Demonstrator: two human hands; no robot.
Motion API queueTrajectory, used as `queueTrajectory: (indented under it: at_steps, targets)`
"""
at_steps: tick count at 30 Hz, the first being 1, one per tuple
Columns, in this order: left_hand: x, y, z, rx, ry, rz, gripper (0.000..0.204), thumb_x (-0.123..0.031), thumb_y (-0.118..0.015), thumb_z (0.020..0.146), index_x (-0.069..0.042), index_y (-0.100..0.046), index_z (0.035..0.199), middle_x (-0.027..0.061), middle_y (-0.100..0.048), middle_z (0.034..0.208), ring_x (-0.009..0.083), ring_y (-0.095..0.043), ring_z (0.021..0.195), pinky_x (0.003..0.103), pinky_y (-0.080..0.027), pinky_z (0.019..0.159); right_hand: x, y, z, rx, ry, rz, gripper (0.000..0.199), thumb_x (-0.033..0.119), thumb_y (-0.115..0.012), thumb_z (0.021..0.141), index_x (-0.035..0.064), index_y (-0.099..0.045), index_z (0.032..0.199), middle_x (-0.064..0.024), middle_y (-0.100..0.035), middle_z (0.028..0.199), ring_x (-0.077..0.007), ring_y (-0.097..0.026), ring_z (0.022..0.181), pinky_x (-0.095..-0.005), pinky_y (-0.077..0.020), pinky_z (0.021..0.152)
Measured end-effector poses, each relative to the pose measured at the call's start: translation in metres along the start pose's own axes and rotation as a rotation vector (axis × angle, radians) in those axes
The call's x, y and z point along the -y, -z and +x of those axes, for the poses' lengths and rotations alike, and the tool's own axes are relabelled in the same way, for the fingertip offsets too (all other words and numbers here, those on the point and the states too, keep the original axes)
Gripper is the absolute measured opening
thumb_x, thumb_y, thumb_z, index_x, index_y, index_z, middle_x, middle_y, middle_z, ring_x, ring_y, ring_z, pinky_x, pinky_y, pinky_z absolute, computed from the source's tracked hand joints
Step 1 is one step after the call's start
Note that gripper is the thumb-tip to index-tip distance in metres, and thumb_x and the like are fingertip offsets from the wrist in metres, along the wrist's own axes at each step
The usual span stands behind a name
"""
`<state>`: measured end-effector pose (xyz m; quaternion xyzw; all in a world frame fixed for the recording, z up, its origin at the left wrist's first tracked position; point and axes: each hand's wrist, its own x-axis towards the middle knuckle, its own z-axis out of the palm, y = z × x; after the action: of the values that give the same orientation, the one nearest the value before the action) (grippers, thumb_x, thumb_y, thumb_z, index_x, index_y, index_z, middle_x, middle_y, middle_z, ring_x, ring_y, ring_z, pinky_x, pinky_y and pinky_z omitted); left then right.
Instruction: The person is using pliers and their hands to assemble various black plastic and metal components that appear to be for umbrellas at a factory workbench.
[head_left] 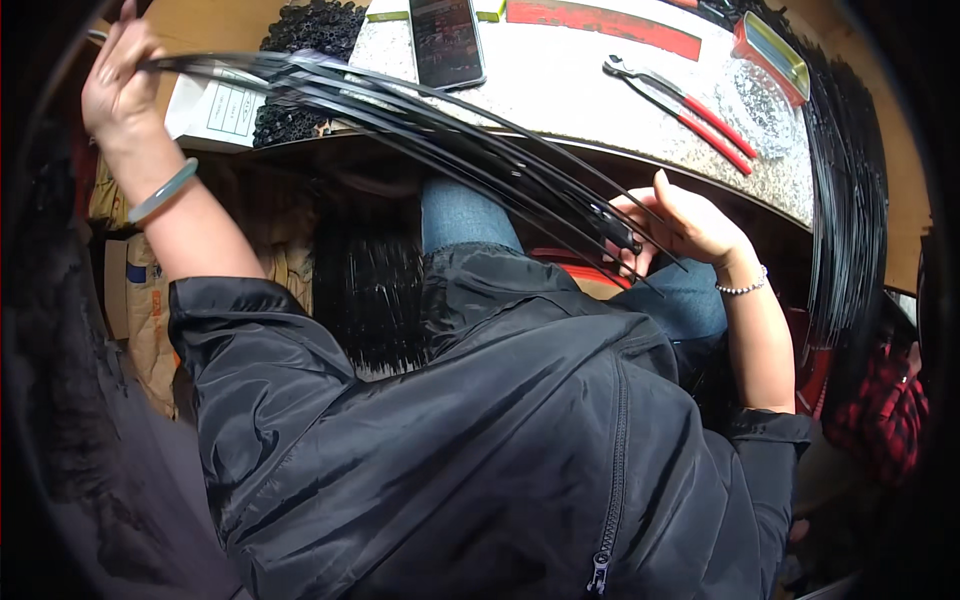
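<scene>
A bundle of long, thin black cables (430, 130) stretches slantwise across my lap and the table's near edge. At the far left, my raised left hand (125, 85) is closed around one end of it. My right hand (690, 220) is at the other end, fingers curled around some of the cables and thumb raised away from them. A short dark piece (622, 235) shows at those fingers; what it is I cannot make out. Several loose cable ends fan out past the right fingers. The bundle is partly smeared by motion.
On the white tabletop (560, 80) lie a phone (446, 45), red-handled pincers (680, 112) and a red strip (605, 28). Small black tubes (310, 35) are heaped beside a white box (215, 108). More black cables (850, 190) hang over the right edge, near a small open box (772, 58).
</scene>
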<state>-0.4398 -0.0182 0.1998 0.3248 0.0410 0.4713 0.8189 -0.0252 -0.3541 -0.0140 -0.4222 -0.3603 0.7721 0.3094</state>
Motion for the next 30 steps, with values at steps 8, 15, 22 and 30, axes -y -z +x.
queueTrajectory:
  at_steps: [8, 15, 22, 30]
  targets:
    - [-0.051, 0.077, -0.059, -0.312, -0.066, -0.125, 0.032, -0.009, -0.040, 0.094, 0.016, -0.041, 0.114, 0.0011, -0.032, 0.050, 0.0081, -0.029, 0.040, 0.020, -0.026, 0.038, 0.014, -0.036, -0.001, 0.058, 0.113, 0.361, 0.049, 0.035, -0.039, 0.097, -0.0071, -0.048, 0.120, -0.0176, -0.062, 0.103, -0.0165, -0.064, 0.066, -0.0255, -0.0540, 0.057]
    - [-0.049, 0.105, -0.079, -0.412, -0.145, -0.121, 0.035, -0.008, -0.042, 0.092, 0.016, -0.037, 0.116, 0.0029, -0.034, 0.054, 0.0100, -0.031, 0.043, 0.021, -0.027, 0.040, 0.023, -0.055, 0.001, -0.074, 0.121, 0.116, 0.043, 0.026, -0.052, 0.093, -0.0046, -0.048, 0.122, -0.0150, -0.062, 0.097, -0.0153, -0.064, 0.074, -0.0223, -0.0522, 0.059]
    - [-0.053, 0.112, -0.093, -0.464, -0.230, -0.125, 0.038, -0.008, -0.046, 0.090, 0.017, -0.035, 0.117, 0.0021, -0.035, 0.055, 0.0110, -0.035, 0.046, 0.021, -0.033, 0.043, 0.035, -0.062, 0.000, -0.041, 0.135, -0.073, 0.035, 0.013, -0.057, 0.087, -0.0035, -0.054, 0.117, -0.0083, -0.064, 0.087, -0.0058, -0.056, 0.067, -0.0183, -0.0462, 0.059]
    - [0.111, 0.018, -0.167, -0.382, -0.189, 0.230, 0.020, -0.018, -0.049, 0.090, 0.001, -0.057, 0.091, 0.0116, -0.062, 0.078, 0.0238, -0.060, 0.073, 0.036, -0.048, 0.075, 0.038, -0.106, 0.010, -0.221, 0.279, -0.340, 0.032, 0.001, -0.053, 0.086, -0.0022, -0.054, 0.118, -0.0052, -0.062, 0.083, -0.0046, -0.051, 0.060, -0.0180, -0.0426, 0.055]
